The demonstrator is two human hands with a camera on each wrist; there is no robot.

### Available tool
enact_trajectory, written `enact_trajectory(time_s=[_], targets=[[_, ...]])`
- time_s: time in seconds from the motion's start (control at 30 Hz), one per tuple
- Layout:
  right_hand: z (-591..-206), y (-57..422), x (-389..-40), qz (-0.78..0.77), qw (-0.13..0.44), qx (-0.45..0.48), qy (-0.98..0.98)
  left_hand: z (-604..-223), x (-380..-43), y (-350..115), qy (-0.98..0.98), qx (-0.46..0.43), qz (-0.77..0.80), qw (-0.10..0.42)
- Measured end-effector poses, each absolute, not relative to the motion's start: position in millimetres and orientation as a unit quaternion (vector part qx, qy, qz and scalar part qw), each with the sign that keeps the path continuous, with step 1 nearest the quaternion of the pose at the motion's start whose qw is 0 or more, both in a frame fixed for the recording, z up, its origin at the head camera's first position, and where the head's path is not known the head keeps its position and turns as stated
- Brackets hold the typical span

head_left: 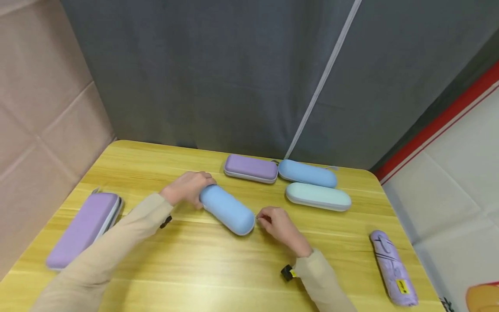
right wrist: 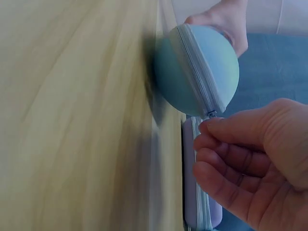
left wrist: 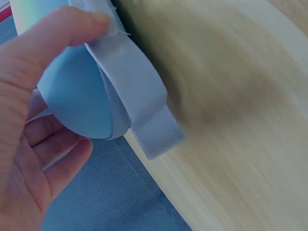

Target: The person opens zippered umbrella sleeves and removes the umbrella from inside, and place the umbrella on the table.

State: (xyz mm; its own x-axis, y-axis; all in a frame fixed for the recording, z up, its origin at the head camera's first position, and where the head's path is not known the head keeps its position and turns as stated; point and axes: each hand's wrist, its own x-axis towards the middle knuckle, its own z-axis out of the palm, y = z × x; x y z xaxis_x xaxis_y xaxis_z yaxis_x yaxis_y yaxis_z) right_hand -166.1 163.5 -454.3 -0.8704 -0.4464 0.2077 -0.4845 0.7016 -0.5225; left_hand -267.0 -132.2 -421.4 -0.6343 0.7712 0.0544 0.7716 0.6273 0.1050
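Observation:
A blue zippered hard case lies at a slant over the middle of the table, between the two hands. My left hand grips its far left end, thumb on one side and fingers round the other. In the left wrist view a grey fabric strap sticks out from that end, by the thumb. My right hand is at the case's other end, where thumb and index finger pinch the zipper pull. The zipper runs across the rounded end and looks closed there.
Toward the back of the table lie a purple case, another blue case and a mint case. A larger purple case sits at the left, beside the left forearm. A folded lilac umbrella lies near the right edge.

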Motion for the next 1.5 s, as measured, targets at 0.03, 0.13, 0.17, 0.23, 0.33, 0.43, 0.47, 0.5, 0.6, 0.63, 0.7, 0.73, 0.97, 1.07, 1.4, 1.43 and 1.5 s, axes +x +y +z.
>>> enact_trajectory(time_s=[0.03,0.13,0.17,0.23,0.33,0.43,0.47,0.5,0.6,0.63,0.7,0.73,0.97,1.07,1.4,1.43,1.5], targets=[[-455,166,-165,0.294,0.033,0.250,-0.922,-422,-266,-133,-0.904,-0.424,-0.063,0.002],[-456,170,-163,0.297,0.032,0.245,-0.922,-424,-263,-135,-0.909,-0.411,-0.073,0.004],[-456,171,-162,0.298,0.031,0.244,-0.923,-425,-261,-135,-0.911,-0.405,-0.077,0.004],[-457,173,-162,0.297,0.033,0.243,-0.923,-426,-256,-136,-0.915,-0.393,-0.089,0.003],[-458,176,-163,0.295,0.038,0.238,-0.924,-428,-250,-136,-0.920,-0.380,-0.101,0.006],[-458,178,-164,0.294,0.042,0.230,-0.927,-430,-246,-135,-0.922,-0.370,-0.111,0.015],[-458,179,-164,0.293,0.043,0.229,-0.927,-430,-244,-135,-0.924,-0.366,-0.113,0.018],[-459,180,-164,0.293,0.043,0.227,-0.928,-431,-243,-134,-0.925,-0.362,-0.114,0.019],[-459,180,-163,0.289,0.043,0.228,-0.929,-432,-239,-134,-0.931,-0.346,-0.112,0.023],[-459,180,-162,0.287,0.043,0.230,-0.929,-432,-238,-134,-0.934,-0.340,-0.111,0.023],[-459,179,-161,0.286,0.046,0.232,-0.929,-433,-235,-134,-0.937,-0.330,-0.111,0.024],[-459,179,-161,0.285,0.048,0.232,-0.929,-434,-233,-133,-0.939,-0.324,-0.111,0.025],[-459,175,-159,0.281,0.070,0.231,-0.929,-437,-224,-134,-0.943,-0.306,-0.127,0.035],[-459,175,-157,0.286,0.064,0.236,-0.927,-438,-222,-134,-0.942,-0.307,-0.129,0.043],[-460,172,-153,0.323,0.053,0.227,-0.917,-442,-217,-134,-0.942,-0.297,-0.145,0.058],[-460,171,-153,0.326,0.054,0.222,-0.917,-443,-216,-135,-0.942,-0.294,-0.154,0.059],[-461,171,-153,0.333,0.055,0.209,-0.918,-447,-216,-139,-0.938,-0.291,-0.176,0.059]])
